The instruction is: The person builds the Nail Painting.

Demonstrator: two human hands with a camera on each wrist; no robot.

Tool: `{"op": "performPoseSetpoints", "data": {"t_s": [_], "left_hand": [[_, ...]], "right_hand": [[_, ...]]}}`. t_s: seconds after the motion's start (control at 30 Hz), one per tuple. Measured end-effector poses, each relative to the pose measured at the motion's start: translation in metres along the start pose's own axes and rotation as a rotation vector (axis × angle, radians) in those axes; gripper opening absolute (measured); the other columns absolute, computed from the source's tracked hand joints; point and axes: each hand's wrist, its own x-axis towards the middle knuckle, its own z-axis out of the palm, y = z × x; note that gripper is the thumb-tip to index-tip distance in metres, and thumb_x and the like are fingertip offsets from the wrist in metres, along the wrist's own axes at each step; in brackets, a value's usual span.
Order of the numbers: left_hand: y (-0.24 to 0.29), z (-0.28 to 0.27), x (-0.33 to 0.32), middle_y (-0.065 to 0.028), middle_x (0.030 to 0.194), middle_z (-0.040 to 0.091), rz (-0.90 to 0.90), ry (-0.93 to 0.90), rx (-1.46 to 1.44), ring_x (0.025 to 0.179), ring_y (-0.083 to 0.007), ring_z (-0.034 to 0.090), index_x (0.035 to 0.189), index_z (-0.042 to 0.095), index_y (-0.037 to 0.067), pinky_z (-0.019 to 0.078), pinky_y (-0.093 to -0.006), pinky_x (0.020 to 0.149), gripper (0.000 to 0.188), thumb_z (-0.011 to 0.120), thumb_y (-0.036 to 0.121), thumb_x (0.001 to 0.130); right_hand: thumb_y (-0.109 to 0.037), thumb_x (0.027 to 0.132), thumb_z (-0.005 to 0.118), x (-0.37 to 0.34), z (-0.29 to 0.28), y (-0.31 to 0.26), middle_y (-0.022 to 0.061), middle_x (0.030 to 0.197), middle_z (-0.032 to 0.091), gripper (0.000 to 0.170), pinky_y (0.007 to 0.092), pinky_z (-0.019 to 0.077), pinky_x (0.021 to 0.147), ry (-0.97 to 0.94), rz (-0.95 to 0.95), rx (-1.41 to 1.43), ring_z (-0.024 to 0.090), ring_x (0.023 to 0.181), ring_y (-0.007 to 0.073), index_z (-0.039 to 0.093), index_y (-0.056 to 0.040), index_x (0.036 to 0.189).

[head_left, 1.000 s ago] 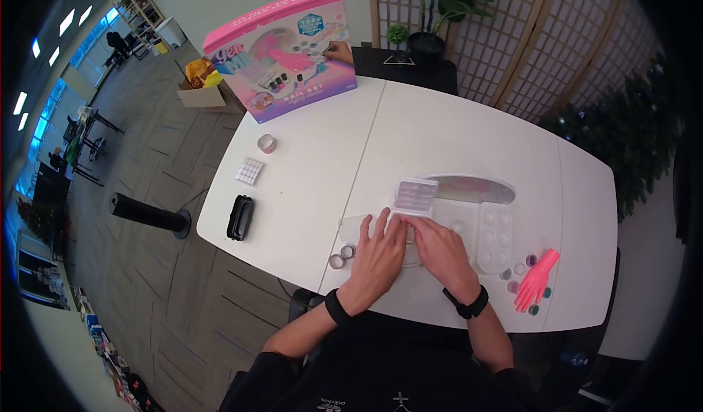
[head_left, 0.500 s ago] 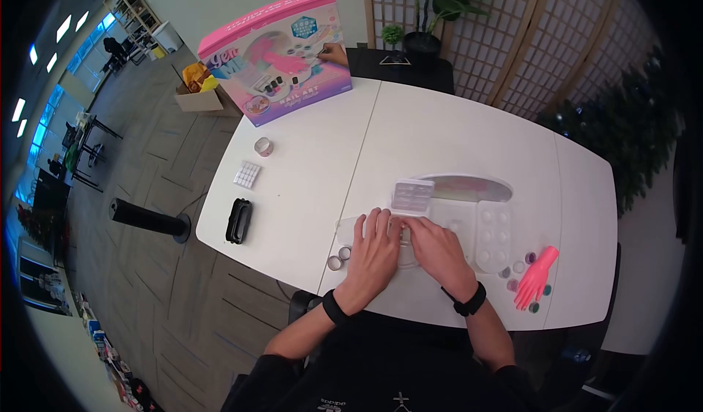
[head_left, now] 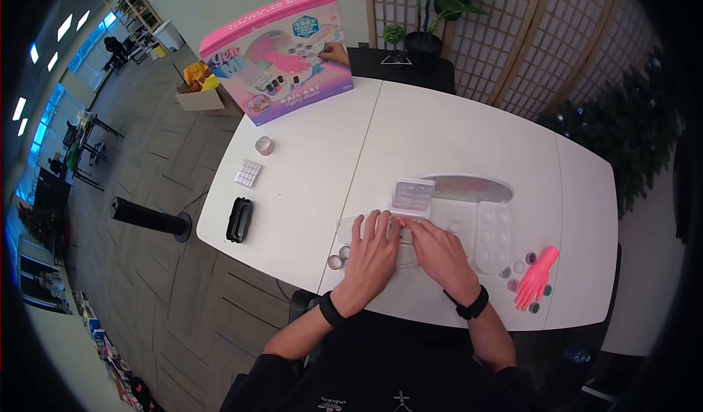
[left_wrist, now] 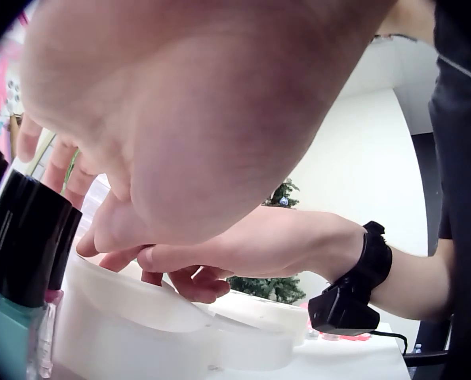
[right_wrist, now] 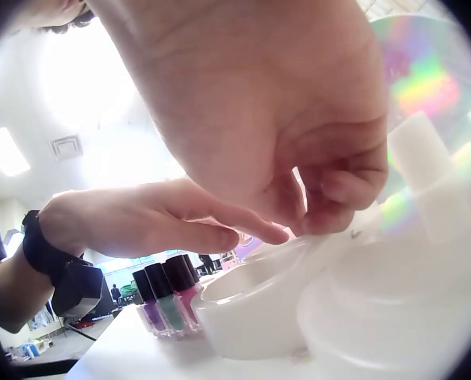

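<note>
Both hands meet at the near left part of a white plastic tray (head_left: 455,213). My left hand (head_left: 372,257) lies over it with fingers extended, its thumb at the tray's rim (left_wrist: 152,294). My right hand (head_left: 444,252) has its fingers curled and their tips at the same rim; I cannot tell whether they pinch anything. A clear rounded plastic piece (head_left: 407,257) shows between the wrists. Nail polish bottles (right_wrist: 170,301) with black caps stand beside the tray, under the left hand. A compartment case (head_left: 414,194) sits just beyond the fingertips.
An oval mirror (head_left: 476,188) stands at the tray's back, and a palette with round wells (head_left: 493,236) lies right. Farther right is a pink model hand (head_left: 538,276) among small pots (head_left: 512,285). A black holder (head_left: 239,220), white block (head_left: 248,173) and printed box (head_left: 282,60) are left.
Both hands stay at the same part of the tray, with only slight shifts of the fingers. The head view has tilted a little; the other things keep their places.
</note>
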Motion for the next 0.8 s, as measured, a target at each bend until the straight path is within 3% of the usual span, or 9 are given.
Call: {"op": "performPoseSetpoints", "data": {"t_s": [0.17,0.67,0.8], "left_hand": [[-0.0011,0.0011,-0.0011,-0.0238,0.149,0.056,0.007,0.002,-0.031,0.147,-0.0428,0.049,0.148,0.059,-0.006,0.0347,-0.0619,0.124,0.057,0.062,0.001,0.091],[0.0010,0.0002,-0.0065,-0.0254,0.162,0.051,-0.006,-0.043,0.025,0.158,-0.0439,0.040,0.149,0.059,-0.009,0.0300,-0.0637,0.128,0.054,0.060,0.005,0.097],[-0.0005,0.0064,-0.0077,-0.0263,0.166,0.047,-0.002,-0.033,0.024,0.158,-0.0463,0.038,0.152,0.057,-0.004,0.0281,-0.0653,0.129,0.059,0.060,0.003,0.094]], "right_hand": [[-0.006,0.105,0.062,0.0004,0.0010,0.0009,0.0176,0.110,0.074,0.038,0.0516,0.0610,0.081,0.005,-0.012,-0.013,0.074,0.093,0.0420,0.070,-0.0075,0.142],[-0.005,0.103,0.062,-0.0018,0.0049,-0.0003,0.0155,0.101,0.072,0.041,0.0505,0.0612,0.078,0.010,-0.040,-0.068,0.074,0.089,0.0394,0.070,-0.0089,0.144],[-0.005,0.103,0.062,-0.0022,0.0041,-0.0024,0.0146,0.104,0.072,0.041,0.0501,0.0615,0.079,0.009,-0.037,-0.077,0.074,0.090,0.0389,0.070,-0.0096,0.144]]}}
